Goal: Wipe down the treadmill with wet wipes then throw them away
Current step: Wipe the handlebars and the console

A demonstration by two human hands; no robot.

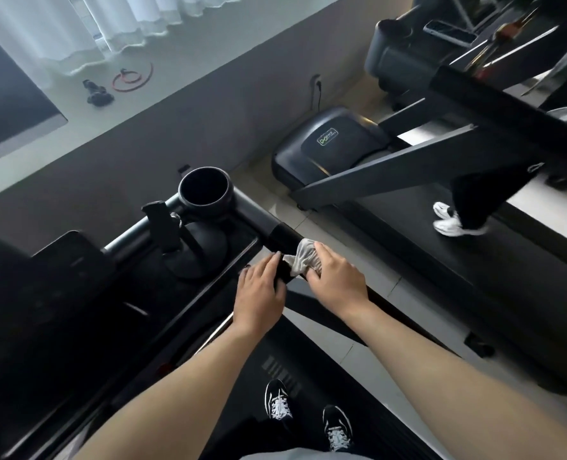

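Head camera looks steeply down, close over the treadmill handrail point(280, 233).

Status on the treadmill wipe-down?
Done: nothing verifiable from surfaces. In hand: right hand holds a crumpled white wet wipe against the black padded handrail; left hand rests beside it. Left: rest of the black treadmill, then throwing the wipe away.

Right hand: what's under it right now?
A crumpled wet wipe, bunched between the right hand and the black handrail; its grey folds stick out ahead of the hand. The rail beneath wipe and palm is covered.
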